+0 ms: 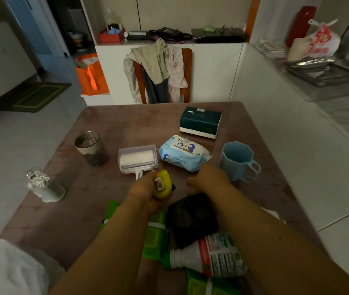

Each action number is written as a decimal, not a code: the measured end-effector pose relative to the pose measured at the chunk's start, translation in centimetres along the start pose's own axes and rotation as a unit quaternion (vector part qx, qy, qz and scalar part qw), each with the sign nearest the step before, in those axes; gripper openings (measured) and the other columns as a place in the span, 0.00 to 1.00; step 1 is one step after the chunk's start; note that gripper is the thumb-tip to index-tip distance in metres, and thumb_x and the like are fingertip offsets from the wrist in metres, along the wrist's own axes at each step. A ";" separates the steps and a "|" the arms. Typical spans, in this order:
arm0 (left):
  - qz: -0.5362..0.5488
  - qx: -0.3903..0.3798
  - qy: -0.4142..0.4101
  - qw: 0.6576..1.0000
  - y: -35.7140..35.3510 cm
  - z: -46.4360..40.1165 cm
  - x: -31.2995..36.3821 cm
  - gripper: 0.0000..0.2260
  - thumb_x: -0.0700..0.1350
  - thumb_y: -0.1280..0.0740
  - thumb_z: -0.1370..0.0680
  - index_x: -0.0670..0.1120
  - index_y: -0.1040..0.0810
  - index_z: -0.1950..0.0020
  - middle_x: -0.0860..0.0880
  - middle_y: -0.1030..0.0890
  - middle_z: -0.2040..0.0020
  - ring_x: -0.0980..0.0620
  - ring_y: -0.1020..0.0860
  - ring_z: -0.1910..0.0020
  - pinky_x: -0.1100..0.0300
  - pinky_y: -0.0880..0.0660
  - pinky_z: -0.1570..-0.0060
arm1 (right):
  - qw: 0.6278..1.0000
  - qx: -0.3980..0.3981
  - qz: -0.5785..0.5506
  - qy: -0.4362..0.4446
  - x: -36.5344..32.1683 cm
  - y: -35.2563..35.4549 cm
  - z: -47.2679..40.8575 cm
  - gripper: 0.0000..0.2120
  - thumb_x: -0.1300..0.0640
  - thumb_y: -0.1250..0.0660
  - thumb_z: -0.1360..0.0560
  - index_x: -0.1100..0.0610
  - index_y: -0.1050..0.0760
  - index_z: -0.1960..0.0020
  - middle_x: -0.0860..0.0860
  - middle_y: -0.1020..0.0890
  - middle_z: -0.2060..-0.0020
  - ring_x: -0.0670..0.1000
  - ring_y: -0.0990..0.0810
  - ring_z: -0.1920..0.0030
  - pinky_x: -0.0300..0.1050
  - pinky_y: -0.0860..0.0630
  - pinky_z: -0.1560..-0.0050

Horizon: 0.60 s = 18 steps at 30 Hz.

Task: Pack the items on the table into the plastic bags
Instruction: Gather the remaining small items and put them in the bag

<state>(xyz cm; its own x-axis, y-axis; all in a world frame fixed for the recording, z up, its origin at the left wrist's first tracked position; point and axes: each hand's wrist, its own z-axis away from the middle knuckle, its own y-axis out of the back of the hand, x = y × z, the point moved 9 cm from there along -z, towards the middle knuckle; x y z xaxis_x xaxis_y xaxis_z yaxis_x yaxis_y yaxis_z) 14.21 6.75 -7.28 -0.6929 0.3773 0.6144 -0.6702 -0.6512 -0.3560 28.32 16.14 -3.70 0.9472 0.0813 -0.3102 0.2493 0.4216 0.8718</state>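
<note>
Both hands hover mid-table: the left hand [146,194] curls round a small yellow gadget [163,185], while the right hand [208,177] looks empty — fingers hidden, so I cannot tell. Reaching on, its forearm could sweep the blue mug [238,160] — just beside it — off the table [63,209].

The room is dim and the colors look dull and brownish. No lamp shows. The white floor [297,167] and cupboards [211,71] are the palest parts. A little shine sits on the metal tray [328,69] at the right. Shadows under things on the table [126,120] are soft. Straight lines bend near the edges. The corners look blurry and the arms close to the camera look stretched.
</note>
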 end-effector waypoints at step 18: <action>-0.096 -0.167 -0.110 0.975 -0.3 13.3 0.0 0.15 0.59 0.37 0.26 0.50 0.20 0.49 0.51 0.15 0.56 0.50 0.20 0.50 0.49 0.28 0.41 | 0.857 -0.063 -0.507 0.071 -6.4 2.0 13.2 0.17 0.43 0.33 0.27 0.58 0.22 0.60 0.54 0.21 0.70 0.53 0.21 0.68 0.49 0.20 0.58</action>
<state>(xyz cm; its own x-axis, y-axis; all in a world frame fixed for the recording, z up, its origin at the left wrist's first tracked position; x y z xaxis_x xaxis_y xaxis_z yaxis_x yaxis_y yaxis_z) 17.96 -1.82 2.20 -0.4965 0.2971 0.8156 -0.8569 -0.3178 -0.4059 25.45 4.50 5.01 0.2203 -0.2783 -0.9349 0.8969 0.4345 0.0820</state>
